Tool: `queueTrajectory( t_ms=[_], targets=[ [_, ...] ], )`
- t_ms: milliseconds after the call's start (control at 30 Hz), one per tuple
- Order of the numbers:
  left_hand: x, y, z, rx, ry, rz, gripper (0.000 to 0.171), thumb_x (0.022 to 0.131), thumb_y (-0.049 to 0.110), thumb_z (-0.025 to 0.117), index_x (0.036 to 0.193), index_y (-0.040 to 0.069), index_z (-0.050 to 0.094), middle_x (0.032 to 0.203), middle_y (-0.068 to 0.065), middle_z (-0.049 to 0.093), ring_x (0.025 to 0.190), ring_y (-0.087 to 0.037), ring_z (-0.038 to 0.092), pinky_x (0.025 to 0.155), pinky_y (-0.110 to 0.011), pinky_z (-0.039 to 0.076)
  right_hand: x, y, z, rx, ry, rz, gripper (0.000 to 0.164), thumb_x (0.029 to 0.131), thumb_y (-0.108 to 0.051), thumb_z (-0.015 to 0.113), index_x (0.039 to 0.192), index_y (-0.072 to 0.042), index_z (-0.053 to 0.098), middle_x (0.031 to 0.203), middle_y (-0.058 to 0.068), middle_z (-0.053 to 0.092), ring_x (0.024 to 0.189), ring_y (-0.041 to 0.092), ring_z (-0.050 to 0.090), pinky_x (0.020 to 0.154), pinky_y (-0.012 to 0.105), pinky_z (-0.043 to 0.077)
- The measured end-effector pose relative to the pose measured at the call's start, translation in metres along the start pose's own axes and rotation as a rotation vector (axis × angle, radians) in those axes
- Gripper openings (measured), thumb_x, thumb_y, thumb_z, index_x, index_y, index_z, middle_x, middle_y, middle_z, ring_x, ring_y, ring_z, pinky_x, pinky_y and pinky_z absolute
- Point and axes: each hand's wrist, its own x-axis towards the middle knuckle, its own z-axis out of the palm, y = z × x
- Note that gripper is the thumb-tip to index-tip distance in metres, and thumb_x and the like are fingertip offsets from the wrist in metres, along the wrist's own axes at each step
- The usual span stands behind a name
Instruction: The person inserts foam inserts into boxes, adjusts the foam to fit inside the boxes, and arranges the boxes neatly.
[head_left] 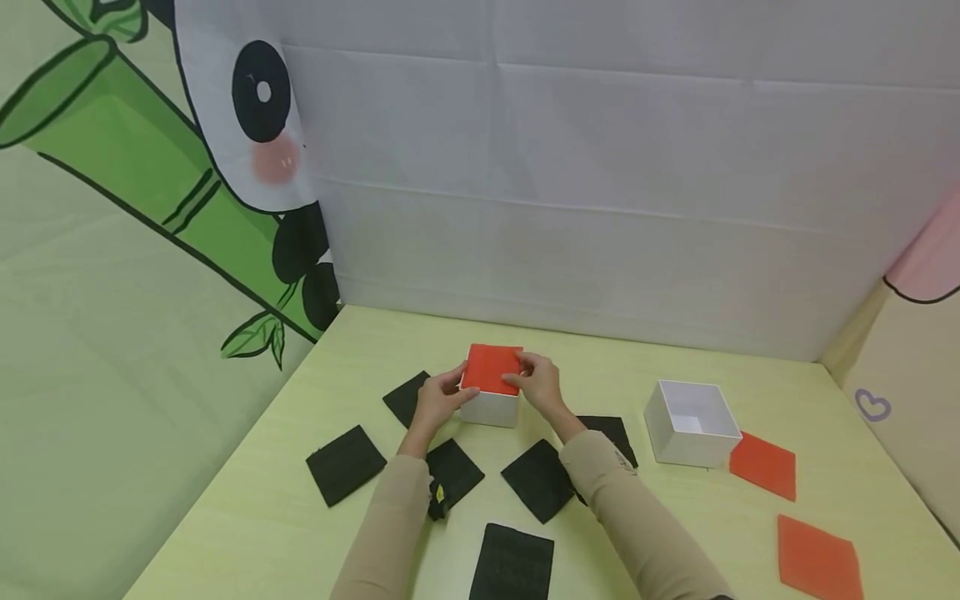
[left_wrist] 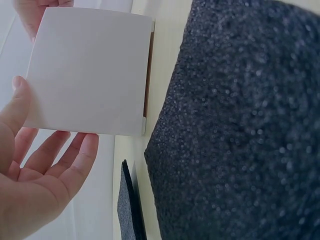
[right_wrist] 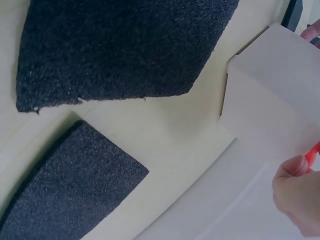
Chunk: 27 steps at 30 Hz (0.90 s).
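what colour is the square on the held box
The square is red, best seen in the head view.

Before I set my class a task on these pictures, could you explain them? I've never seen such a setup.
There is no machine here: a person works with two bare hands. The wide picture comes from a camera worn on the head; the other two come from cameras on the left and right wrists, showing each hand's work up close. On the pale table lie six visible black squares and two loose red squares, beside an open white box. The left hand holds another white box; the right hand pinches the red sheet at its top.
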Motion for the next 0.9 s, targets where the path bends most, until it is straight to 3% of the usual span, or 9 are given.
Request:
queueTrajectory(
  t_ms=[267, 433, 567, 700, 900],
  targets=[
    [0.0002, -0.0002, -0.0001, 0.007, -0.003, 0.001, 0.057, 0.077, 0.023, 0.070, 0.130, 0.017, 0.049, 0.125, -0.008, 0.052, 0.097, -0.024, 0.058, 0.073, -0.033, 0.049, -0.0004, -0.0023, 0.0014, -0.189, -0.057, -0.054, 0.049, 0.072, -0.005, 0.073, 0.116, 0.008, 0.056, 0.082, 0.012, 0.052, 0.072, 0.022, 0.046, 0.060, 0.025, 0.040],
    [0.0002, 0.0000, -0.0004, 0.008, -0.001, 0.001, 0.057, 0.077, 0.022, 0.070, 0.130, 0.017, 0.049, 0.127, -0.008, 0.050, 0.102, -0.026, 0.056, 0.077, -0.034, 0.048, -0.0009, 0.0001, 0.0036, -0.222, -0.078, -0.064, 0.042, 0.074, -0.009, 0.073, 0.109, 0.010, 0.060, 0.089, 0.014, 0.047, 0.077, 0.023, 0.041, 0.062, 0.028, 0.037],
    [0.0011, 0.0003, -0.0002, 0.008, 0.005, 0.016, 0.057, 0.077, 0.023, 0.070, 0.130, 0.016, 0.049, 0.127, -0.009, 0.050, 0.103, -0.027, 0.056, 0.078, -0.036, 0.048, -0.0001, 0.0024, 0.0028, -0.326, -0.104, -0.190, 0.042, 0.083, -0.026, 0.064, 0.113, 0.003, 0.060, 0.108, 0.015, 0.048, 0.099, 0.027, 0.041, 0.078, 0.038, 0.038],
    [0.0019, 0.0005, 0.0005, 0.014, 0.011, 0.022, 0.058, 0.077, 0.024, 0.070, 0.130, 0.016, 0.049, 0.126, -0.009, 0.050, 0.102, -0.028, 0.056, 0.077, -0.036, 0.048, 0.0003, 0.0039, 0.0007, -0.491, -0.202, -0.351, 0.050, 0.086, -0.042, 0.054, 0.123, -0.008, 0.056, 0.131, 0.014, 0.041, 0.121, 0.030, 0.030, 0.091, 0.054, 0.027],
    [0.0035, -0.0007, 0.0028, 0.013, 0.006, 0.019, 0.056, 0.078, 0.021, 0.069, 0.130, 0.015, 0.049, 0.126, -0.009, 0.051, 0.098, -0.026, 0.058, 0.074, -0.034, 0.049, 0.0011, 0.0066, -0.0008, -0.625, -0.310, -0.393, 0.056, 0.082, -0.055, 0.051, 0.124, -0.017, 0.056, 0.139, 0.010, 0.033, 0.129, 0.029, 0.018, 0.093, 0.063, 0.016]
  ],
)
